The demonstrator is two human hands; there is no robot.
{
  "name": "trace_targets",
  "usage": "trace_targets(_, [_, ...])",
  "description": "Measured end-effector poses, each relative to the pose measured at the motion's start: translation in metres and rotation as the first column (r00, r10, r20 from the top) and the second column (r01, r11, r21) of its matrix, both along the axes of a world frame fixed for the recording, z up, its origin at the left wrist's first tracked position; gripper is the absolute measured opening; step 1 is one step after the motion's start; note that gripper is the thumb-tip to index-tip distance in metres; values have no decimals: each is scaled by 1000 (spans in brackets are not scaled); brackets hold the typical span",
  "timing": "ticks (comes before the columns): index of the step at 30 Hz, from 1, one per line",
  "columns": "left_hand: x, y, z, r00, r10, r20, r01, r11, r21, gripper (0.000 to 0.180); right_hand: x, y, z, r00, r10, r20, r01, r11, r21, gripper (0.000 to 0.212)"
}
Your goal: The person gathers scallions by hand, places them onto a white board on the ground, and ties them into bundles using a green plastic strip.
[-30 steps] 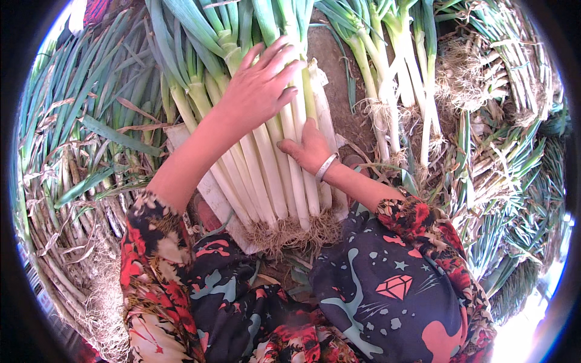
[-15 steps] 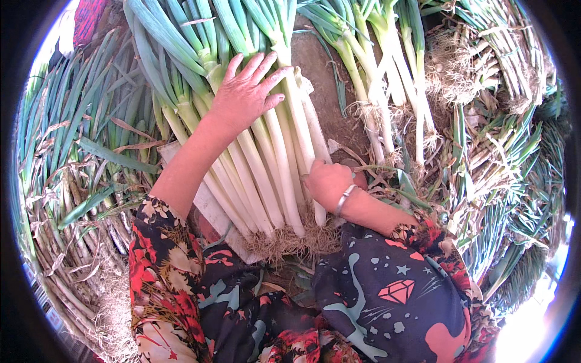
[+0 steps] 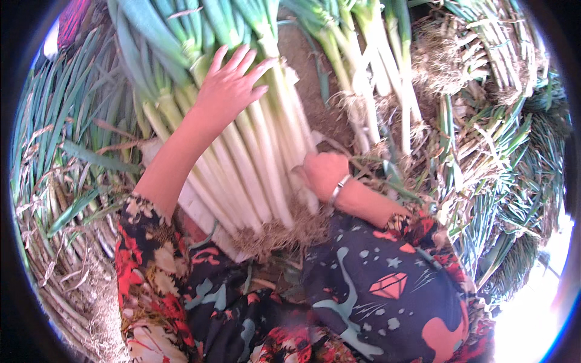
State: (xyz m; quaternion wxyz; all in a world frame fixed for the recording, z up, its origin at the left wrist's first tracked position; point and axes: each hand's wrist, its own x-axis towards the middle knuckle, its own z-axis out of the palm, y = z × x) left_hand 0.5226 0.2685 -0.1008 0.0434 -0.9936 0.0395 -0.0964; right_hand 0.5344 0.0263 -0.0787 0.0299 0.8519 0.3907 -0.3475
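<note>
A thick bundle of leeks (image 3: 254, 163) lies in front of me, white stalks toward me, green tops away, roots at the near end. My left hand (image 3: 227, 91) rests flat on top of the bundle where white turns to green, fingers spread. My right hand (image 3: 324, 172), with a bracelet on the wrist, is curled against the right side of the white stalks near the roots; what the fingers grip is hidden.
More leeks (image 3: 363, 72) lie on bare soil at the upper right. Piles of cut green leaves (image 3: 66, 139) fill the left side, and rooty bundles (image 3: 484, 139) the right. A white strip (image 3: 200, 209) lies under the bundle. My patterned trousers (image 3: 387, 290) fill the lower part.
My left hand slid farther up the bundle toward the green tops. My right hand drew down and back along the right side of the stalks and curled shut.
</note>
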Motion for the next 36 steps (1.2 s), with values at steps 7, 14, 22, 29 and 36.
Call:
trace_targets(7, [-7, -1, 13, 991, 93, -92, -99, 993, -59, 61, 169, -3, -73, 671, -742, -7, 504, 449, 737, 39])
trace_targets(14, [8, -13, 13, 993, 92, -68, -97, 993, -73, 60, 340, -49, -158, 691, -706, 157, 502, 624, 599, 25])
trace_targets(22, [-19, 11, 5, 995, 103, -6, -103, 995, -15, 54, 104, 16, 42, 229, -298, -927, 893, -314, 322, 18])
trace_targets(29, [-12, 14, -4, 987, 46, 155, -15, 980, -198, 47, -22, 12, -28, 469, -443, -764, 858, 435, 274, 27])
trace_targets(36, [-10, 7, -3, 981, 21, 195, 13, 986, -168, 50, -18, 14, -34, 997, -5, 77, -21, 945, 327, 33])
